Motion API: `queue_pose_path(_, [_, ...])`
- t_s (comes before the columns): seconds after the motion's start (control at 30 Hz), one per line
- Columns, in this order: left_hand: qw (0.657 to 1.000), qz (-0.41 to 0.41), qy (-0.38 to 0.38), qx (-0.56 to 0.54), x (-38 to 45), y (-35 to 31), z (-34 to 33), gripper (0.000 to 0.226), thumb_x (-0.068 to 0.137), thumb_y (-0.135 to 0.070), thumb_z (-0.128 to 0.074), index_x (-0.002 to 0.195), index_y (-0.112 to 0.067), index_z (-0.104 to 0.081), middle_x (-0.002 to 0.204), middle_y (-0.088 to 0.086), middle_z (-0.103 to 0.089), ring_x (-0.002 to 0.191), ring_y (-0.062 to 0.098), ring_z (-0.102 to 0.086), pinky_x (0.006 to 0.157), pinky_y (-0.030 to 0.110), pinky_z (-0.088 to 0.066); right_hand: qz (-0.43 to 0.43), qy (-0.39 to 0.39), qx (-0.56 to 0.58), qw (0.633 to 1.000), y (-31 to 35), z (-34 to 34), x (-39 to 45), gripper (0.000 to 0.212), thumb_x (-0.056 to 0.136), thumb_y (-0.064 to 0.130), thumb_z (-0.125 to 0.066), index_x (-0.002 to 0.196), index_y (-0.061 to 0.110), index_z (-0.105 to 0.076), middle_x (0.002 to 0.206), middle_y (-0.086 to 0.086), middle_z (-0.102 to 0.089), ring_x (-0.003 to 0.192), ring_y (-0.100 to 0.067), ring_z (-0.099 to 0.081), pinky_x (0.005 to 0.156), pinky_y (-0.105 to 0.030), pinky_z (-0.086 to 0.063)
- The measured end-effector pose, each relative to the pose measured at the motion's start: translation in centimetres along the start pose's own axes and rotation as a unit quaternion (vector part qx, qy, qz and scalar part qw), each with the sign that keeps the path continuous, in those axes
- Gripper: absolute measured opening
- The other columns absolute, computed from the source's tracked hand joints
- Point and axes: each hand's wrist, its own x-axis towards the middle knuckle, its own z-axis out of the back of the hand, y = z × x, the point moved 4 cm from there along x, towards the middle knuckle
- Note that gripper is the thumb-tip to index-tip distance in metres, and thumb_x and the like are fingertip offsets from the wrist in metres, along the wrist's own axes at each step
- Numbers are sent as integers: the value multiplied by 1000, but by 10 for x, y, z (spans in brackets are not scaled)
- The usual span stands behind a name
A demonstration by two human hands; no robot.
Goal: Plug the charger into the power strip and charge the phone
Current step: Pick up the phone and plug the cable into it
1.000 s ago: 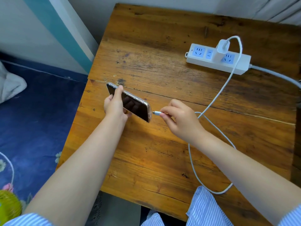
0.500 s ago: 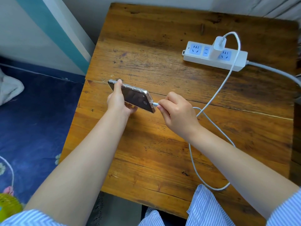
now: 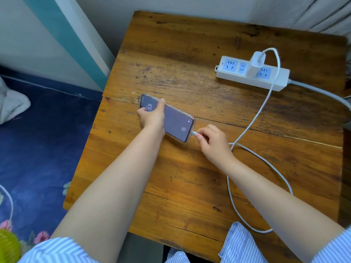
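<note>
The right hand [image 3: 213, 144] pinches the white cable plug [image 3: 194, 133] between thumb and forefinger, right at the lower end of the phone [image 3: 171, 121], where the plug meets the phone's edge. The left hand [image 3: 152, 116] grips the phone across its upper half, thumb on the near long edge and fingers curled over the far one, partly covering the lit clock digits on the screen. The phone lies screen up in a clear case, set diagonally on the wooden table [image 3: 190, 54], its top toward the table's left edge; a fingerprint icon glows near its lower end.

From the plug, the white cable [image 3: 256, 114] passes under the right hand, curls into a wide loop on the table that reaches the near edge, and climbs away to the white charger [image 3: 256, 63]. The charger stands upright in the power strip [image 3: 252, 73], seated between two blue sockets. The strip lies near the table's far right corner, well apart from the phone, and its thick grey cord [image 3: 321, 92] runs off to the right.

Striped blue-and-white sleeves [image 3: 57, 249] show at the bottom, and a dark blue floral fabric [image 3: 38, 149] lies left of the table.
</note>
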Motion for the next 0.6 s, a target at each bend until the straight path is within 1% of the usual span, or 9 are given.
queue_pose_path(0.1, [980, -55, 23, 189, 2, 1, -8, 51, 86, -30, -55, 130, -7, -43, 134, 13, -49, 118, 33, -49, 96, 41, -45, -91, 10, 34, 995, -18, -6, 5, 19, 89, 5, -51, 93, -5, -67, 94, -26, -62, 92, -34, -54, 64, -26, -28])
queue_pose_path(0.17, [925, -119, 39, 358, 1, 1, -9, 41, 87, -21, -50, 126, -7, -46, 129, 11, -53, 116, 31, -50, 87, 35, -46, -123, 24, 24, 992, -24, -8, 11, 20, 90, 8, -51, 95, -3, -67, 98, -24, -63, 95, -33, -54, 75, -32, -38])
queue_pose_path(0.2, [882, -154, 44, 443, 0, 0, -8, 40, 87, -16, -49, 126, -9, -46, 126, 12, -55, 114, 31, -51, 82, 33, -45, -131, 31, 18, 991, -26, -9, 14, 20, 90, 10, -51, 96, -2, -67, 100, -23, -63, 97, -33, -54, 78, -33, -40])
queue_pose_path(0.27, [772, -225, 33, 594, -2, -1, -4, 42, 84, -10, -50, 125, -13, -44, 121, 13, -58, 111, 32, -53, 79, 33, -44, -140, 41, 11, 989, -28, -9, 17, 22, 91, 12, -51, 98, -1, -67, 104, -21, -63, 98, -31, -54, 79, -31, -41])
queue_pose_path(0.37, [588, -352, 5, 728, -9, -7, -10, 45, 82, -5, -55, 124, -12, -42, 125, 17, -49, 117, 33, -45, 90, 39, -43, -142, 46, 8, 989, -30, -10, 16, 23, 91, 15, -51, 100, 1, -66, 99, -17, -61, 91, -26, -53, 73, -27, -36])
queue_pose_path(0.47, [411, -468, 99, 776, -7, 0, -30, 78, 81, -1, -60, 144, -12, -16, 152, 15, -19, 140, 30, -17, 111, 41, -27, -124, 39, 3, 991, -30, -10, 12, 22, 86, 19, -59, 102, 4, -66, 83, -6, -51, 77, -17, -45, 67, -26, -32])
queue_pose_path(0.5, [377, -473, 123, 787, -4, 1, -34, 87, 81, 0, -60, 146, -12, -4, 157, 12, -6, 144, 27, -4, 116, 41, -19, -118, 37, -4, 992, -30, -10, 11, 22, 85, 18, -61, 103, 6, -65, 83, -5, -50, 77, -15, -44, 66, -25, -31])
queue_pose_path(0.53, [361, -474, 134, 792, -1, -1, -38, 93, 80, 2, -60, 146, -13, 3, 158, 10, 2, 145, 26, 3, 117, 41, -14, -113, 34, -12, 993, -30, -9, 11, 22, 84, 17, -62, 103, 6, -65, 84, -7, -53, 77, -14, -44, 67, -24, -31])
queue_pose_path(0.6, [355, -473, 150, 793, 4, -5, -41, 96, 78, 5, -62, 146, -12, 3, 158, 10, 0, 145, 25, 2, 118, 39, -14, -103, 28, -19, 994, -29, -10, 10, 20, 84, 13, -62, 102, 5, -65, 92, -14, -60, 78, -19, -48, 68, -25, -32])
